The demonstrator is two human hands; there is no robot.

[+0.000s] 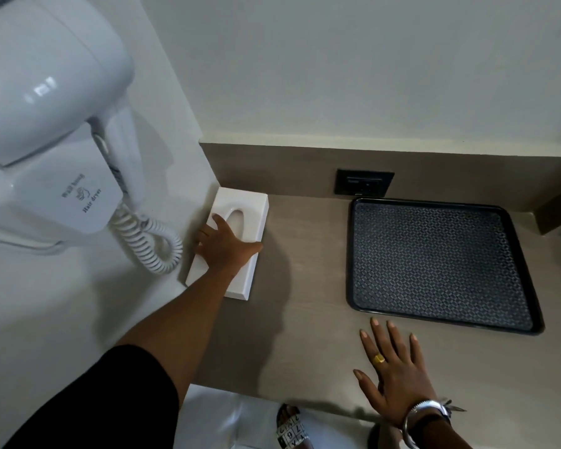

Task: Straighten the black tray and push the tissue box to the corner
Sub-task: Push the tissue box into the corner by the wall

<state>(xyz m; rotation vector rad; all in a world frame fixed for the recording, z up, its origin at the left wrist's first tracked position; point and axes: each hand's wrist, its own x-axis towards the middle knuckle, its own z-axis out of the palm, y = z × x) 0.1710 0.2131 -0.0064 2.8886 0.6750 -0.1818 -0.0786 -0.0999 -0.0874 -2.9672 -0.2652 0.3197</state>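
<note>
The left hand (222,243) lies flat, fingers spread, on the tissue box (232,241), whose long axis runs into the bench's back-left corner. The right hand (394,374) rests open before the black tray (441,260).

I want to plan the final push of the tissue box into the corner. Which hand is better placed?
Left. The left hand already lies on the tissue box; the right hand is spread flat near the black tray.
</note>
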